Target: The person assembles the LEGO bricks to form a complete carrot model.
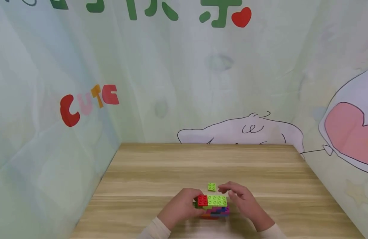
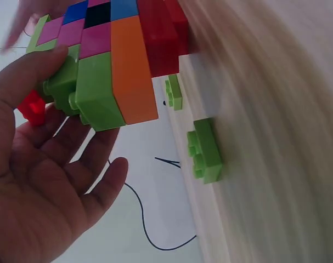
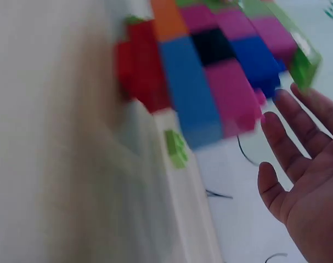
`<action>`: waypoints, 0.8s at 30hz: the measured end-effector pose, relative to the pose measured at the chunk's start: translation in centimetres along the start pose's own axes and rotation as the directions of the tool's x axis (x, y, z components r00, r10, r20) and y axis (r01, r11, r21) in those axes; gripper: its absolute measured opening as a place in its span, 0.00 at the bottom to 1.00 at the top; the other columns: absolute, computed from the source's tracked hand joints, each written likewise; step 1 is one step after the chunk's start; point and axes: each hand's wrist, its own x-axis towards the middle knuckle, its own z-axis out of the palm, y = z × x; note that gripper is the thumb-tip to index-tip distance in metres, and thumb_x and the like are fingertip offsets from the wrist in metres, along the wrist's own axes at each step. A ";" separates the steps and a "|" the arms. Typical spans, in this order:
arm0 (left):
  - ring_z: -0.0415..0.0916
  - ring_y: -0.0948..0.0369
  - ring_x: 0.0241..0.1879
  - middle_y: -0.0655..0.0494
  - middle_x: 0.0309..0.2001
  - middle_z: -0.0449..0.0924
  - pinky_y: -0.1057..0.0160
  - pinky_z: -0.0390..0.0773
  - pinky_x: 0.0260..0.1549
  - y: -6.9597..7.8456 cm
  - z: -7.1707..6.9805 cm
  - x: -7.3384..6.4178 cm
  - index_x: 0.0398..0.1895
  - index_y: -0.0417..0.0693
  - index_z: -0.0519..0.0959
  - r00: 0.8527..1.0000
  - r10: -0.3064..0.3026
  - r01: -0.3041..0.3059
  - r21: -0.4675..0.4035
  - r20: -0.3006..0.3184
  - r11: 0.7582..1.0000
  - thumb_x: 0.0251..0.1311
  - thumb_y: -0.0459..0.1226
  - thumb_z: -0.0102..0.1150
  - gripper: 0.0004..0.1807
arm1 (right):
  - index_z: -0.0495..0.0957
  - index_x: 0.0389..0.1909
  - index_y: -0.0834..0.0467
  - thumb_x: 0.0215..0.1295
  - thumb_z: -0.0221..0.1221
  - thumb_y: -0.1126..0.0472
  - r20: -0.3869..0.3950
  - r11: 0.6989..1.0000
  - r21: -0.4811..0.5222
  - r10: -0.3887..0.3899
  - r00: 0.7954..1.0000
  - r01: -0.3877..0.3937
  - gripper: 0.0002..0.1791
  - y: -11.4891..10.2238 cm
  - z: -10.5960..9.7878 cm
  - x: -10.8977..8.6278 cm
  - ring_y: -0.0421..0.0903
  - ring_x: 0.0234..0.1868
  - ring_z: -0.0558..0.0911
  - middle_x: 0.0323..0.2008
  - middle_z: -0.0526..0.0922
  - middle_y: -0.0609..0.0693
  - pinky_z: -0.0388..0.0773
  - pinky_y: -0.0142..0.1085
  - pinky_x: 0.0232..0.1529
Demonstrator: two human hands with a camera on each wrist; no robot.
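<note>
My left hand (image 1: 181, 206) grips the left side of a stack of toy building bricks (image 1: 214, 211), thumb on the near side. The stack's top row has a red brick (image 1: 202, 200) at the left and lime-green bricks (image 1: 217, 200) beside it. Orange, pink, blue, black and green bricks make up its face in the left wrist view. To the right of the stack, my right hand (image 1: 246, 203) is apart from it, its fingers extended and holding nothing. A loose lime-green brick (image 1: 212, 187) lies behind the stack, just left of my right fingertips.
Another loose green brick (image 2: 208, 153) lies on the wooden table (image 1: 148, 172), seen in the left wrist view. Printed cloth (image 1: 187, 83) closes in the table's back and both sides.
</note>
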 end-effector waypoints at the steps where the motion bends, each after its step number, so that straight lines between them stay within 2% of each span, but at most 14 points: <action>1: 0.75 0.71 0.35 0.74 0.33 0.80 0.64 0.79 0.41 0.0 0.0 -0.1 0.36 0.59 0.84 1.000 0.000 0.000 -0.011 -0.010 1.000 0.47 0.41 0.81 0.15 | 0.84 0.56 0.55 0.78 0.54 0.64 -0.008 1.000 -0.017 0.025 1.000 -0.025 0.14 0.5 -0.3 0.6 0.44 0.46 0.84 0.45 0.87 0.50 0.81 0.40 0.46; 3: 0.76 0.71 0.34 0.74 0.33 0.80 0.64 0.79 0.41 -0.1 -0.1 -0.2 0.34 0.60 0.84 1.000 -0.009 0.008 -0.009 -0.023 1.000 0.47 0.41 0.81 0.14 | 0.84 0.56 0.57 0.79 0.54 0.60 0.008 0.991 -0.075 0.109 0.994 -0.108 0.14 1.4 -0.7 1.9 0.44 0.46 0.83 0.45 0.87 0.50 0.80 0.41 0.47; 5: 0.75 0.71 0.34 0.74 0.33 0.80 0.63 0.79 0.41 -0.1 -0.2 -0.3 0.35 0.59 0.84 1.000 -0.022 0.022 -0.008 -0.022 1.000 0.47 0.40 0.81 0.14 | 0.84 0.56 0.56 0.75 0.61 0.55 0.058 0.966 -0.182 0.199 0.978 -0.186 0.15 2.5 -0.5 3.2 0.42 0.46 0.82 0.45 0.86 0.47 0.79 0.41 0.48; 6: 0.75 0.71 0.34 0.74 0.33 0.80 0.63 0.79 0.40 0.0 -0.2 -0.3 0.35 0.59 0.84 1.000 -0.025 0.025 -0.005 -0.018 1.000 0.47 0.40 0.81 0.14 | 0.84 0.56 0.56 0.72 0.65 0.54 0.095 0.950 -0.243 0.227 0.969 -0.199 0.17 3.1 -0.2 3.7 0.42 0.46 0.81 0.45 0.86 0.46 0.80 0.42 0.48; 10: 0.75 0.71 0.35 0.74 0.33 0.80 0.63 0.79 0.41 0.1 -0.2 -0.2 0.36 0.59 0.84 1.000 -0.027 0.027 -0.008 0.004 1.000 0.49 0.40 0.81 0.14 | 0.85 0.56 0.55 0.64 0.72 0.54 0.230 0.912 -0.381 0.252 0.940 -0.151 0.20 4.8 0.8 5.3 0.41 0.45 0.80 0.44 0.83 0.42 0.81 0.44 0.50; 15: 0.75 0.71 0.34 0.75 0.33 0.80 0.65 0.79 0.41 0.1 -0.1 -0.2 0.35 0.60 0.84 1.000 -0.016 0.016 -0.023 0.000 1.000 0.50 0.41 0.81 0.13 | 0.87 0.47 0.55 0.60 0.74 0.58 0.278 0.891 -0.447 0.218 0.935 -0.075 0.15 5.8 1.5 6.0 0.38 0.40 0.78 0.39 0.81 0.39 0.81 0.42 0.48; 17: 0.75 0.71 0.34 0.75 0.32 0.80 0.65 0.78 0.40 0.1 -0.1 -0.2 0.34 0.60 0.84 1.000 -0.018 0.018 -0.033 -0.007 0.999 0.49 0.41 0.82 0.13 | 0.87 0.46 0.55 0.59 0.74 0.58 0.272 0.888 -0.455 0.210 0.939 -0.067 0.14 5.7 1.4 5.9 0.37 0.41 0.78 0.39 0.81 0.38 0.81 0.42 0.48; 19: 0.74 0.71 0.33 0.74 0.32 0.80 0.65 0.78 0.39 0.1 -0.2 -0.3 0.34 0.60 0.84 1.000 -0.017 0.016 -0.032 -0.017 0.999 0.48 0.41 0.82 0.14 | 0.87 0.46 0.54 0.59 0.74 0.58 0.235 0.892 -0.443 0.207 0.950 -0.085 0.14 5.4 1.0 5.6 0.37 0.42 0.79 0.39 0.81 0.37 0.81 0.41 0.49; 22: 0.74 0.71 0.33 0.74 0.31 0.79 0.65 0.78 0.38 0.0 -0.2 -0.3 0.34 0.59 0.84 1.000 -0.004 0.004 -0.012 -0.029 1.000 0.47 0.41 0.82 0.14 | 0.87 0.47 0.50 0.60 0.73 0.59 0.134 0.926 -0.360 0.173 0.976 -0.114 0.14 3.7 -0.4 4.6 0.39 0.44 0.81 0.42 0.83 0.37 0.81 0.42 0.47; 24: 0.74 0.72 0.33 0.75 0.31 0.79 0.66 0.78 0.38 -0.1 -0.2 -0.4 0.35 0.59 0.84 0.999 0.007 -0.006 0.011 -0.031 1.000 0.47 0.41 0.82 0.14 | 0.87 0.47 0.48 0.59 0.73 0.61 0.075 0.954 -0.284 0.119 0.990 -0.093 0.15 2.3 -1.6 3.6 0.43 0.43 0.82 0.43 0.83 0.37 0.81 0.41 0.45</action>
